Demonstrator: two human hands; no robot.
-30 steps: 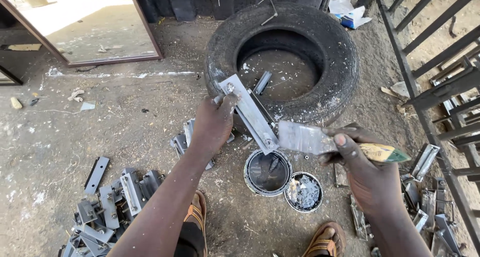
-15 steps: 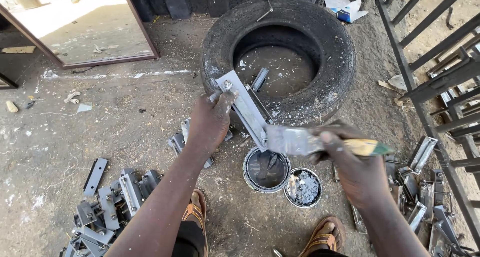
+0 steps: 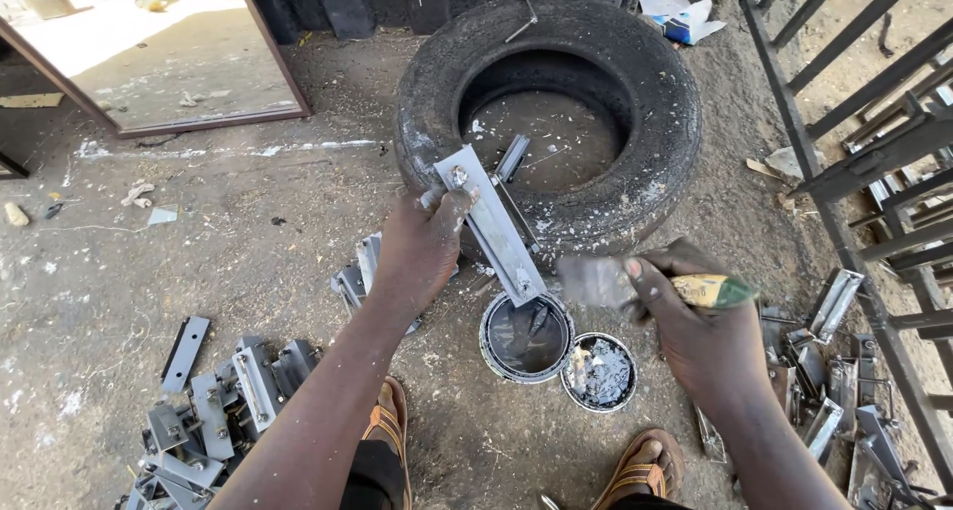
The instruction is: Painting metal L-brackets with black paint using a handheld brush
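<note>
Your left hand [image 3: 422,252] still grips the grey metal bar [image 3: 491,222], slanted over the open paint can [image 3: 526,336] before the tyre [image 3: 556,103], while your right hand [image 3: 700,321], clenching the brush [image 3: 635,282], has drawn back off it, bristles blurred mid-stroke.

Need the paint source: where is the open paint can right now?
In the head view, the open paint can sits on the ground at centre, just below the tyre, beside its lid.
</note>
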